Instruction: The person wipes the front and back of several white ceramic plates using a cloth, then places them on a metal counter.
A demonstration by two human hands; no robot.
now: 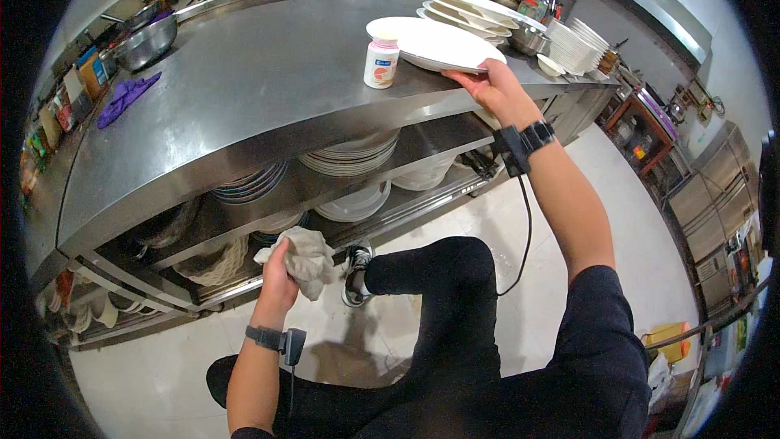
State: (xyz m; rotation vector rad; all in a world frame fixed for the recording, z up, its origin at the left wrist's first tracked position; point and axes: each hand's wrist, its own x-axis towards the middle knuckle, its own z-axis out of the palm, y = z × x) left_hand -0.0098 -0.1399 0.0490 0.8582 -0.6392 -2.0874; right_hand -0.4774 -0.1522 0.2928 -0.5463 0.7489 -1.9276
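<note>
My right hand (495,90) grips the near edge of a white oval plate (445,42), thumb on top and fingers beneath. The plate is over the front part of the steel counter (244,67); whether its far side rests there I cannot tell. Just left of it stands a white bottle with a pink neck (382,62), bearing a printed label. Lower down, in front of the shelves, my left hand (281,274) holds a crumpled whitish cloth (304,261). Behind the plate is a stack of white plates (469,12).
Below the counter, shelves carry plate stacks (350,155) and white dishes (353,202). A steel bowl (146,42) and a purple cloth (127,97) sit at left. More stacked white dishes (576,46) stand at right. A cable (529,225) hangs from my right wrist device.
</note>
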